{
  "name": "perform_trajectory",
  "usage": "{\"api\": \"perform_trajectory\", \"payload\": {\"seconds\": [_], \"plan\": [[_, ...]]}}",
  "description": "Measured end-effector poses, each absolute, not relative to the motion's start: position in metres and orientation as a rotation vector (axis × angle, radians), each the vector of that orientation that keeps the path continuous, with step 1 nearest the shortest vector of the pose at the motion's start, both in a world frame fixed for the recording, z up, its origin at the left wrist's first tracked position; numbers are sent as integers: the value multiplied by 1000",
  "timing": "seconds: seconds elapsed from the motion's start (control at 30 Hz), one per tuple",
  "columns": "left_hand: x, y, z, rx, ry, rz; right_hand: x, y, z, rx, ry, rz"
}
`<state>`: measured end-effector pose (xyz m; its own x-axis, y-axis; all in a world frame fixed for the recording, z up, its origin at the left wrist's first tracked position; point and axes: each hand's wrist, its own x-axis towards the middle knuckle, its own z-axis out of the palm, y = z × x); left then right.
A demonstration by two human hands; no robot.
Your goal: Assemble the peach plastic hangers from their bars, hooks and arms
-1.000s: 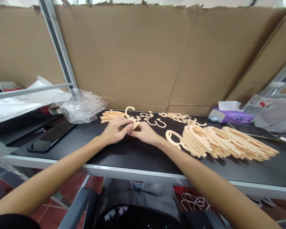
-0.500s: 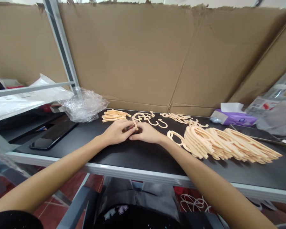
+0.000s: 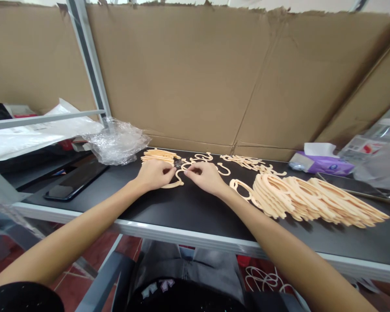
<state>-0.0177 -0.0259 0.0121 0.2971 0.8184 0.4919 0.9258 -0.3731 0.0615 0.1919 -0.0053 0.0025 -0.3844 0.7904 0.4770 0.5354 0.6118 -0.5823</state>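
We have both bare hands low over the flat black table. Our left hand is curled around a curved, pale cream bar, and the bar's tip pokes out under the fingers, toward the middle. Our right hand brings its thumb and finger tips close together by a thin, pale cream, bent hook between our hands. We cannot tell if those tips pinch the hook, or if the hook and the bar are joined.

It looks to us like the step in hand is fiddling with this small hook and bar. We think the next move calls for a steady left hand and a light pinch from the right, so that the thin hook does not bend or slip.

Behind our left hand is a neat pile of long, pale cream strips. Near our right hand is a loose, pale cream, curly hook. Farther right, we have a big leaning stack of flat, pale cream pieces with oval holes.
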Motion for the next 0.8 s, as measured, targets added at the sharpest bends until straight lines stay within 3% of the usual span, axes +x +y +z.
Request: {"api": "perform_trajectory", "payload": {"seconds": [0.23, 0.43, 0.8], "plan": [[-67, -3, 32, -2032, -2085, -565, 191, -2, -13, -733, -2332, 90], [-81, 3, 31, -2246, -1888, -449, 189, -4, -16, -683, -2457, 71], [-108, 8, 21, -2159, -2085, -568, 189, -3, -16, -647, -2437, 64]]}}
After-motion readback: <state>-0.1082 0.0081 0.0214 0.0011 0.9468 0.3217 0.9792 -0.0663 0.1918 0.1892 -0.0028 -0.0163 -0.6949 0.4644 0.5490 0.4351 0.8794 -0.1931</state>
